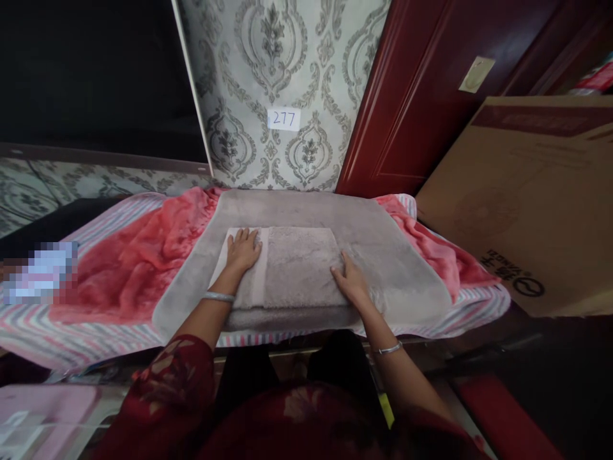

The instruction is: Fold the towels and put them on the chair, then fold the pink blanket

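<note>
A folded grey-beige towel with a smooth pale band near its left end lies on a larger grey plush mat. My left hand rests flat on the towel's left end, fingers spread. At the towel's right edge is my right hand, thumb and fingers apart, touching the edge. Clear, crinkled plastic film shows beside and beyond my right hand; how far it reaches under the hand is hidden.
Pink plush blankets and a striped cloth lie under the mat. A large cardboard box stands at the right, before a dark red door. A television is at the left. A paper marked 277 is on the wall.
</note>
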A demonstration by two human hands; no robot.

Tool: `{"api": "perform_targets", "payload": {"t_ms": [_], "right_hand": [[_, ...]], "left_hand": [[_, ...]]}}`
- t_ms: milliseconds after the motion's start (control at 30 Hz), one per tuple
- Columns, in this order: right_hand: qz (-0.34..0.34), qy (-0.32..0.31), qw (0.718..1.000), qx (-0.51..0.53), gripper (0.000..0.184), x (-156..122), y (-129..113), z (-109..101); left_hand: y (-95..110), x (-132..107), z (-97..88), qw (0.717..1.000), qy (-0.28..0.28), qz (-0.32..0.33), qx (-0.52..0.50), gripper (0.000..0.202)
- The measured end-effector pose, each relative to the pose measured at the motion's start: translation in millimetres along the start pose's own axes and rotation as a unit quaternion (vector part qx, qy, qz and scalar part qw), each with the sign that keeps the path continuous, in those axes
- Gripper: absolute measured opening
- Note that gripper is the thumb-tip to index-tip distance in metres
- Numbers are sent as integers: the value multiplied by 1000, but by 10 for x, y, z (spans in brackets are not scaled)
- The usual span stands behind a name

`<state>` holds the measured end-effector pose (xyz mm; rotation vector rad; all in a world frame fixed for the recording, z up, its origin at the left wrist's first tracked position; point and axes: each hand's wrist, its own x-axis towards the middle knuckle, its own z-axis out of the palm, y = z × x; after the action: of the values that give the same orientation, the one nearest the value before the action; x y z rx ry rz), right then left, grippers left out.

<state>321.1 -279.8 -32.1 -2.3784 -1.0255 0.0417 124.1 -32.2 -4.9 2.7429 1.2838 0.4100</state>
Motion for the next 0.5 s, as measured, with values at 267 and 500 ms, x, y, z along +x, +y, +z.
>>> {"api": "perform_targets", "payload": {"t_ms": [267, 500], "right_hand": [[-18, -7, 996, 89, 74, 2, 283, 100], [-41, -27, 968, 244, 73, -20, 458, 25]], "left_hand": [[-310, -160, -202, 985, 7, -126, -121, 62], [-930, -866, -377, 902, 17, -140, -408, 70]]}}
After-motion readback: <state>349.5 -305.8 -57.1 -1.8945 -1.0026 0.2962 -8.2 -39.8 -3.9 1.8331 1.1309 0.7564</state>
